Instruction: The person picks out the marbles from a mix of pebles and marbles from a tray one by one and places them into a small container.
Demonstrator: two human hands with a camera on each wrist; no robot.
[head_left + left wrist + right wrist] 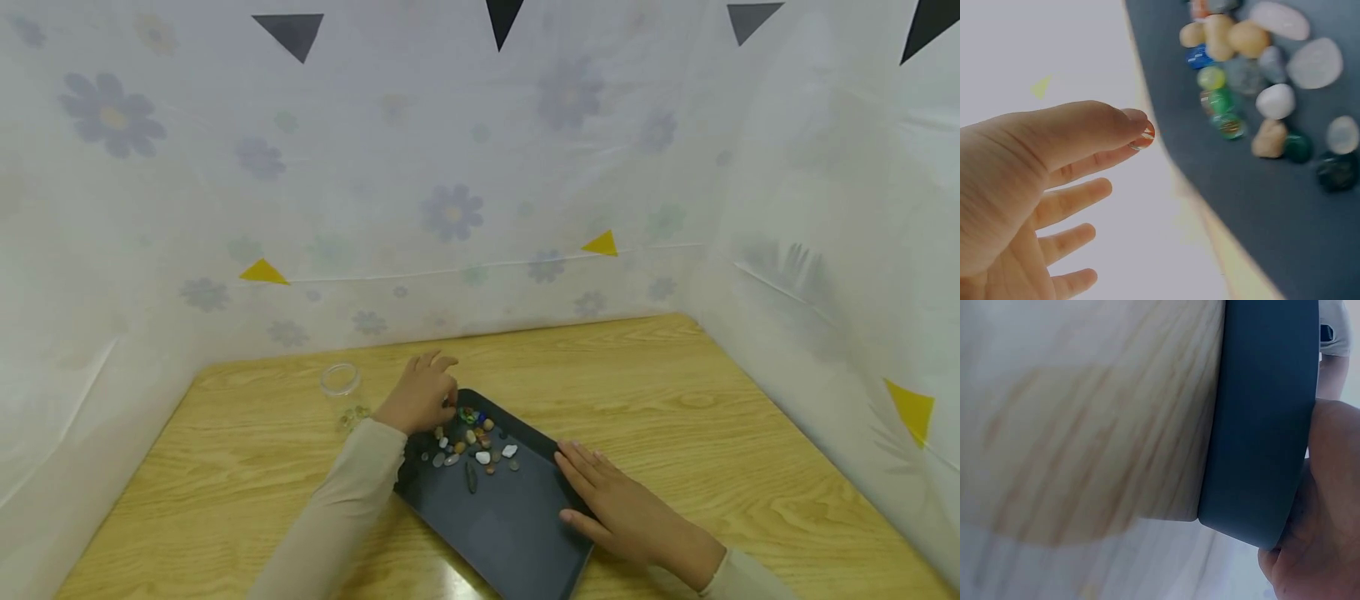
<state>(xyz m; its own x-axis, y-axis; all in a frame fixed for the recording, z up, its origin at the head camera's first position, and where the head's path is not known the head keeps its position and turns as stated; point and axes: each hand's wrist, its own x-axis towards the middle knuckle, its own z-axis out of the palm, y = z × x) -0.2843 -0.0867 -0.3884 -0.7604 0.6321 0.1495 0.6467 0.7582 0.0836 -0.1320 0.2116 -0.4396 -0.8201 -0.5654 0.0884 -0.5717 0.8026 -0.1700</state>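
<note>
In the left wrist view my left hand (1016,187) pinches a small glass marble (1143,136) with orange and white swirls between thumb and index finger; the other fingers are spread. That hand is above the far left edge of a dark rectangular tray (487,533). Polished stones (483,457) and several glass marbles (1221,100) lie together in the tray's far part. My right hand (622,508) rests on the tray's right rim, fingers extended and thumb over the inside. The right wrist view shows the tray's outer wall (1260,425) beside this hand.
A clear jar (341,381) with some small round pieces in its bottom stands left of the tray. The wooden table (225,467) is enclosed by white flower-patterned sheets (360,167) at the back and sides.
</note>
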